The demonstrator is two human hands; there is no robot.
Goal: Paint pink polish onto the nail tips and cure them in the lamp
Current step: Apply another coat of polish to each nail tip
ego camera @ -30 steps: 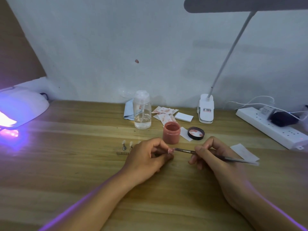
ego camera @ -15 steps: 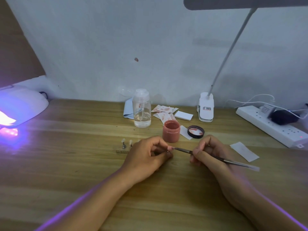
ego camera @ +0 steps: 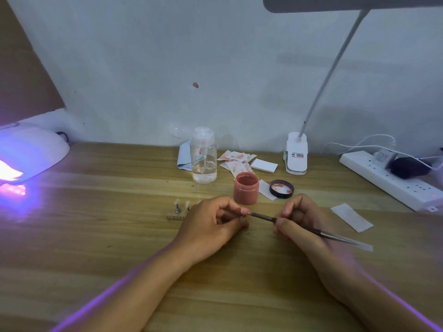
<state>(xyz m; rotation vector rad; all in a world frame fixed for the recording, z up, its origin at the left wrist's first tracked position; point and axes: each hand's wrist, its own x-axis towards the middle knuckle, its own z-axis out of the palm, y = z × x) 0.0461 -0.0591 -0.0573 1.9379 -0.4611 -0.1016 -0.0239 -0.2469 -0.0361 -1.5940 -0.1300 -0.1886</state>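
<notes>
Hardly anything has shifted since a moment ago: the nail tip (ego camera: 244, 211) stays pinched at the fingertips of my left hand (ego camera: 211, 224), low over the counter (ego camera: 119, 236), in front of me. My right hand (ego camera: 299, 221) pinches the brush (ego camera: 262, 216) near its front. Its head points left at the nail tip and seems to touch it, though the blur leaves me unsure. The long handle trails off to my right.

Just behind the nail tip stands the open jar of pink polish (ego camera: 246, 189), with its lid (ego camera: 281, 188) lying beside it on the right. Just left of my left hand, a small holder (ego camera: 178, 209) carries more tips upright. A paper slip (ego camera: 351, 217) lies near my right hand.

Bare wood runs wide to the left as far as the curing lamp (ego camera: 31, 152), glowing violet at the counter's far left edge. A power strip (ego camera: 388, 178) crowds the right edge.
</notes>
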